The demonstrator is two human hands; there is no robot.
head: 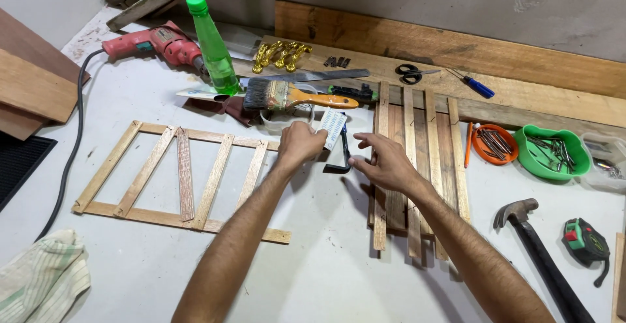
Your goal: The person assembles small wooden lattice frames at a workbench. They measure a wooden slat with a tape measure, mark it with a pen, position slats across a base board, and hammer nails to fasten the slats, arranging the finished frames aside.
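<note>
My left hand (298, 144) is closed on a small white rectangular piece (332, 127) with printed lines, held just above the table beside a black angled tool (340, 160). My right hand (385, 162) hovers next to it, fingers spread and empty, its fingertips close to the black tool. Left of my left hand lies a wooden slat frame (179, 174) with several crossbars. Under my right wrist lies a pile of loose wooden slats (417, 166).
Behind the hands are a paintbrush (297, 94), green bottle (214, 49), red drill (153, 44), hand saw, gold handles, scissors and a blue screwdriver. An orange dish (494, 144) and green bowl (553, 153) hold nails. A hammer (541, 258) and tape measure (587, 242) lie right; a cloth lies bottom left.
</note>
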